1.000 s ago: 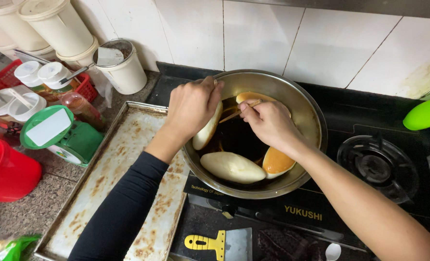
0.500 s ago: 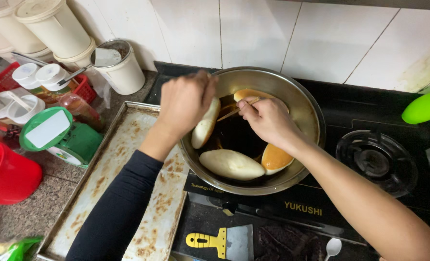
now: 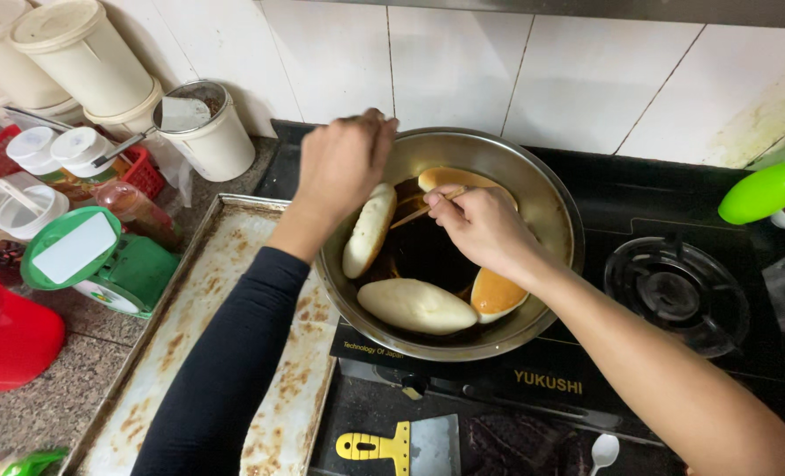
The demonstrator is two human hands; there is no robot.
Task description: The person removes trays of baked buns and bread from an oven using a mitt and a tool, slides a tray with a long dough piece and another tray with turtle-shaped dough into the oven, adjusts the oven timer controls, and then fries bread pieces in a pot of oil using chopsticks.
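Far left there's a red tub [image 3: 4, 339], then a green scale [image 3: 93, 264] with a white top, and behind it white lidded jars [image 3: 53, 150] plus a couple of cream buckets [image 3: 79, 57] against the tiles. A white pot [image 3: 207, 132] with a scoop handle sticking out sits just left of the left hand's knuckles. Below that, a stained tray [image 3: 234, 291] runs under the left forearm, which is in a black sleeve.

Left hand [image 3: 344, 167] is over the near-left rim of the pan [image 3: 542, 203], fingers curled down in a pinch. Can't really tell what they've got, but the fingertips are right at the top end of a pale bun [image 3: 368, 231] that leans on the pan wall. Could be touching it, could be just above.

Right hand [image 3: 481, 229] is in the middle of the pan, fingers closed around chopsticks [image 3: 414, 214] that point left toward that leaning bun. Just behind its fingers there's a golden bun [image 3: 454, 179], below its wrist a browned one [image 3: 497, 295], and a white bun [image 3: 416, 306] lies at the near side, below the fingers. All sit in dark oil.

Near the front edge lies a yellow-handled scraper [image 3: 397, 445]. Right of the pan is a spare burner [image 3: 675, 291], and something bright green [image 3: 767, 189] at the far right.
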